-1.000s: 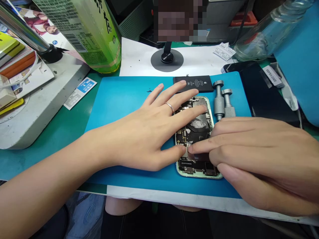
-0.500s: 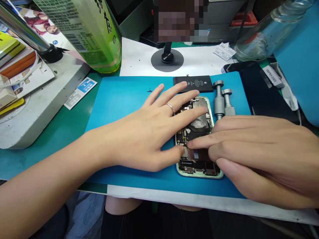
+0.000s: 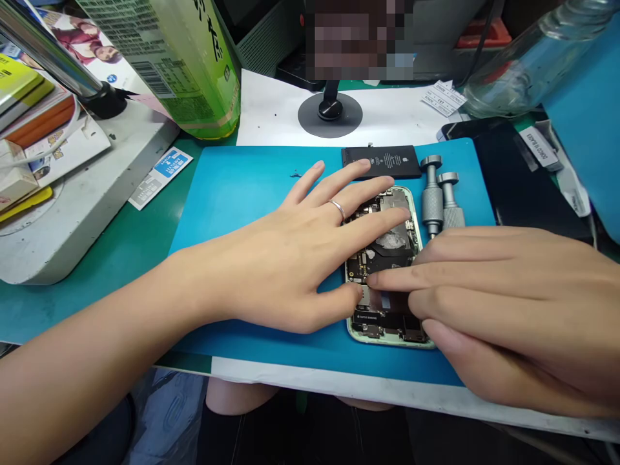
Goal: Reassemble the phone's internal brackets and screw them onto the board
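An opened smartphone (image 3: pixel 387 313) lies on the blue mat, its pale green frame around bare boards and metal plates. My left hand (image 3: pixel 290 258), with a ring on one finger, spreads over its left side. The left thumb rests at the phone's left edge, and the fingertips reach across its upper part. My right hand (image 3: pixel 504 303) comes from the right with its index finger stretched, the tip on the board near the middle left of the phone. Its other fingers are folded together with the thumb; I see nothing held in them. A black phone battery (image 3: pixel 394 163) sits behind the phone.
Two knurled metal screwdrivers (image 3: pixel 433 200) are at the mat's right. Tiny dark bits (image 3: pixel 295 174) lie on the blue mat (image 3: pixel 232 194). Behind stand a green drink bottle (image 3: pixel 203 84), a round stand base (image 3: pixel 310 119) and a clear glass jar (image 3: pixel 518 77). A dark phone-like slab (image 3: pixel 523 187) lies to the right.
The whole view has shifted slightly, so things appear a little farther right. Both hands keep their places on the phone.
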